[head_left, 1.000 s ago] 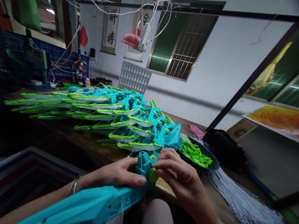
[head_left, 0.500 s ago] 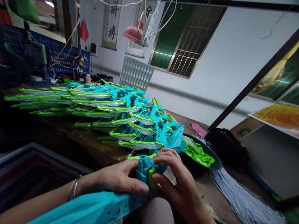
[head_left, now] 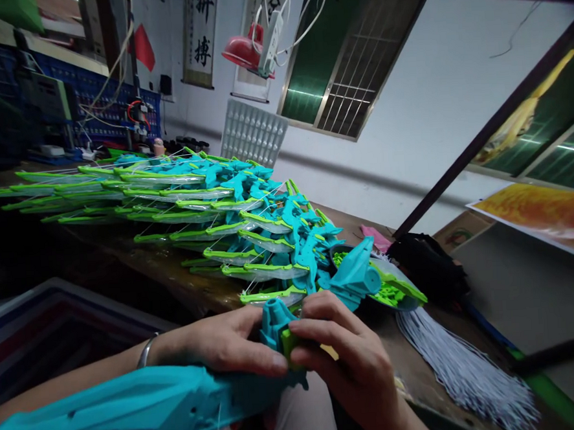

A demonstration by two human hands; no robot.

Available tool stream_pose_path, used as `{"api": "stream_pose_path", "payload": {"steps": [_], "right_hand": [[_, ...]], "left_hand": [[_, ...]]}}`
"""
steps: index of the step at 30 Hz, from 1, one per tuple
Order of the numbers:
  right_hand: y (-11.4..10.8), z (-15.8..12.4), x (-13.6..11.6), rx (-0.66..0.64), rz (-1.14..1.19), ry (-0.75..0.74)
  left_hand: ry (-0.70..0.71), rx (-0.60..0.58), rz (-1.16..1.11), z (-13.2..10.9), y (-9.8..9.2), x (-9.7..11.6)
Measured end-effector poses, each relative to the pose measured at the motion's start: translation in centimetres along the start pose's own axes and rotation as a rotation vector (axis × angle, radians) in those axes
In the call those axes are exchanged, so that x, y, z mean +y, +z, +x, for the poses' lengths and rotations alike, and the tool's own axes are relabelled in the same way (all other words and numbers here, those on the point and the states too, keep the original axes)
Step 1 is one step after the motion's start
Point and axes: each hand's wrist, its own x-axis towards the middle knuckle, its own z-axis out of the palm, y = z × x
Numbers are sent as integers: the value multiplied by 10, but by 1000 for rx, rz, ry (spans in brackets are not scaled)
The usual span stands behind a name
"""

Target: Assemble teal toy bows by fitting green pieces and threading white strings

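Turquoise plastic, long and angular: the worker's toy body [head_left: 181, 396] lies above the lap, from lower L to b/w the hands. The L hand [head_left: 227, 345], w/ a silver metal bracelet [head_left: 146, 351] at the wrist, is closed around its near end, thumb beside a ribbed turquoise upright [head_left: 274, 323]. The R hand [head_left: 348, 351] has thumb & forefinger narrowed on a small lime-green plastic pc. [head_left: 288, 346] next to that upright; whether it's fully seated, can't tell. Beyond, a brown table [head_left: 189, 292] bears stacked turquoise-and-lime bow-armed toys [head_left: 262, 220]; a white cord bundle [head_left: 464, 369] lies at R.
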Motion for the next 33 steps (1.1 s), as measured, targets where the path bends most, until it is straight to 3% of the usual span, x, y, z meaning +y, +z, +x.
{"api": "stream_pose_path", "payload": {"steps": [5, 9, 12, 15, 19, 23, 25, 29, 33], "right_hand": [[4, 0, -5, 3, 22, 45], [7, -3, -10, 25, 6, 112], [5, -8, -13, -12, -9, 137], [-2, -10, -14, -123, -31, 182], [-16, -1, -13, -343, -103, 158], [-20, 9, -12, -536, -22, 158], [-18, 8, -14, -529, 40, 200], [-9, -4, -16, -466, 71, 234], [3, -16, -6, -465, 75, 200]], "left_hand": [[31, -22, -2, 5, 2, -5], [-50, -45, -135, 3, 9, -7], [-27, -32, -133, 2, 15, -7], [-9, -32, -66, 3, 17, -5], [151, 2, 211, 5, 19, -5], [-7, 112, 441, 0, 26, -9], [-65, 153, 500, -4, 33, -9], [-17, 117, 475, -9, 43, -9], [-127, 179, 478, -6, 42, -31]]}}
